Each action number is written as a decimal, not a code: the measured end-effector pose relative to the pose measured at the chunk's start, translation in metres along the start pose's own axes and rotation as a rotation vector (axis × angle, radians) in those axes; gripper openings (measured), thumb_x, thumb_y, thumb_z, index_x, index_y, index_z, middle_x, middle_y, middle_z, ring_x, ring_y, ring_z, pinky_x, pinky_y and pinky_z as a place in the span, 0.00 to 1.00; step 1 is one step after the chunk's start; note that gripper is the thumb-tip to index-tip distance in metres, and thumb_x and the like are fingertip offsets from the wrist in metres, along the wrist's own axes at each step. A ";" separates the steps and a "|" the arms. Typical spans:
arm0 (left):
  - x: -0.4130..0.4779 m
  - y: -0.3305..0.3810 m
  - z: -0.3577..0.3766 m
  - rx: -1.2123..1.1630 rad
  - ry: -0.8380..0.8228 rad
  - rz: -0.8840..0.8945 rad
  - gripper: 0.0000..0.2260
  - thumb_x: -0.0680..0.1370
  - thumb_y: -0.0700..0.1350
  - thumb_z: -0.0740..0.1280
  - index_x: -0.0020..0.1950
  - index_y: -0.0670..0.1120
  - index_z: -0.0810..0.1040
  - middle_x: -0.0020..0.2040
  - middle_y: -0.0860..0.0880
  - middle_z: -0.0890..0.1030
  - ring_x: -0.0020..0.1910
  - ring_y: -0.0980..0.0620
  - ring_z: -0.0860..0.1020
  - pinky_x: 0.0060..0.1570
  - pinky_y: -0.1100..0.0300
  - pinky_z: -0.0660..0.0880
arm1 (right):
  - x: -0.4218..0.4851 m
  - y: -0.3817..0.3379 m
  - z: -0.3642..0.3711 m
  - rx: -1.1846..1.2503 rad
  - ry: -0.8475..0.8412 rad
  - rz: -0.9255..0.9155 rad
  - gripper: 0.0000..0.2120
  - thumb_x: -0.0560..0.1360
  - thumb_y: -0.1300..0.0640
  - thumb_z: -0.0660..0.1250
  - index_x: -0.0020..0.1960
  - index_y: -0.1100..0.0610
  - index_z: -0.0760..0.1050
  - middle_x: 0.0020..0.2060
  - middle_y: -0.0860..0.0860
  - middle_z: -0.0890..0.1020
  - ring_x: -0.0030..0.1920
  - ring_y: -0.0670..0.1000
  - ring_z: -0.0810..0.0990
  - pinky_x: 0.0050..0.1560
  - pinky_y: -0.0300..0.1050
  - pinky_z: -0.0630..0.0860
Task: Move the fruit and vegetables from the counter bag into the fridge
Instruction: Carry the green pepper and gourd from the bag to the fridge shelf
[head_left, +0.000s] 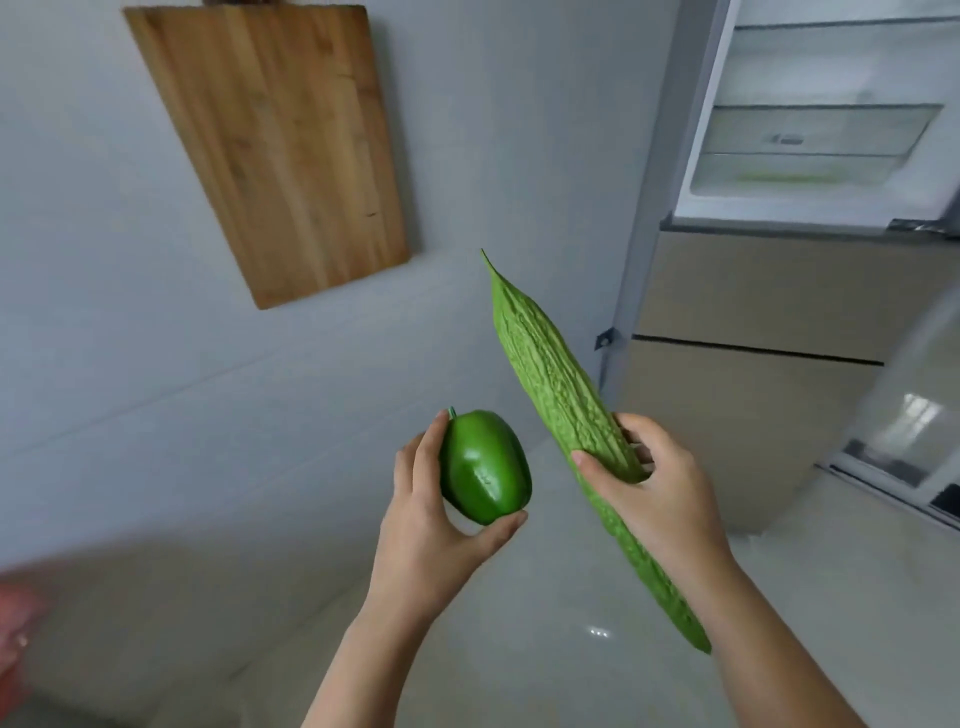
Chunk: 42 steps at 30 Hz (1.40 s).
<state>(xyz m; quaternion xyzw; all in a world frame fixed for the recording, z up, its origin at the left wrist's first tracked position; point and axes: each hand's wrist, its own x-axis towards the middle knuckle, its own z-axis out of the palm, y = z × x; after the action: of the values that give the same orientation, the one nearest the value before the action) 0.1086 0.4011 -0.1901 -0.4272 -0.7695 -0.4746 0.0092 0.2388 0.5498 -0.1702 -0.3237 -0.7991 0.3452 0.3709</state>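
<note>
My left hand (431, 525) grips a shiny green bell pepper (485, 465) between thumb and fingers, low in the middle of the view. My right hand (660, 493) holds a long, bumpy green bitter gourd (545, 374) around its middle; the gourd slants with its pointed tip up and to the left, and its lower end runs under my forearm. The fridge (810, 140) stands open at the upper right, showing clear shelves and a drawer. A blurred pink bag (15, 634) peeks in at the lower left edge.
A wooden cutting board (280, 145) hangs on the pale wall at the upper left. A light glossy counter (467, 649) lies beneath my hands. The fridge's beige lower doors (753, 364) and the open door's edge (914, 426) are at the right.
</note>
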 end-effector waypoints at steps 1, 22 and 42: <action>0.017 -0.003 0.003 -0.018 -0.016 0.022 0.41 0.62 0.54 0.77 0.66 0.65 0.54 0.65 0.54 0.64 0.55 0.71 0.64 0.47 0.84 0.59 | 0.012 0.002 0.002 -0.013 0.019 0.017 0.14 0.66 0.50 0.72 0.51 0.46 0.76 0.43 0.43 0.80 0.44 0.40 0.77 0.39 0.31 0.71; 0.263 0.105 0.262 -0.285 -0.267 0.261 0.42 0.62 0.54 0.77 0.64 0.69 0.53 0.65 0.58 0.63 0.60 0.64 0.67 0.50 0.78 0.63 | 0.230 0.158 -0.171 -0.270 0.333 0.095 0.18 0.68 0.51 0.73 0.56 0.52 0.76 0.44 0.48 0.78 0.41 0.43 0.74 0.37 0.29 0.69; 0.442 0.162 0.435 -0.377 -0.229 0.342 0.42 0.59 0.61 0.76 0.65 0.69 0.53 0.62 0.67 0.63 0.60 0.71 0.64 0.52 0.81 0.62 | 0.462 0.263 -0.259 -0.380 0.307 -0.041 0.21 0.66 0.50 0.73 0.58 0.52 0.76 0.45 0.47 0.78 0.43 0.44 0.74 0.42 0.27 0.67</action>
<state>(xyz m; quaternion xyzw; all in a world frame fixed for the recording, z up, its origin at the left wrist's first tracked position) 0.1062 1.0390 -0.1271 -0.5959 -0.5804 -0.5496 -0.0776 0.2813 1.1333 -0.0821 -0.4199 -0.7904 0.1277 0.4274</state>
